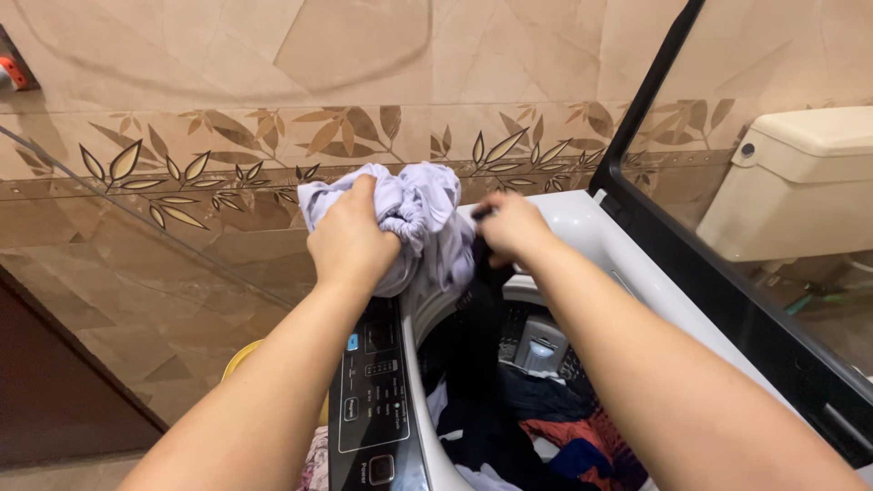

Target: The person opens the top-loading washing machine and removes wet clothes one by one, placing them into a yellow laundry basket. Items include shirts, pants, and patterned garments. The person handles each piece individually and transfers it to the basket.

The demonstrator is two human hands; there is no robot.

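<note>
Left hand [350, 238] fingers clenching bunched pale lilac garment [414, 218], holding it above washer rim. Right hand [511, 227] fingers pinching dark garment [473, 318], hanging down into washing machine drum [509, 382] among mixed clothes. Control panel [373, 400] lying beside left forearm; lid [727, 273] standing raised at right.

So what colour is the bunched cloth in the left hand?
Pale lilac cloth, clutched by the left hand; head view.
</note>
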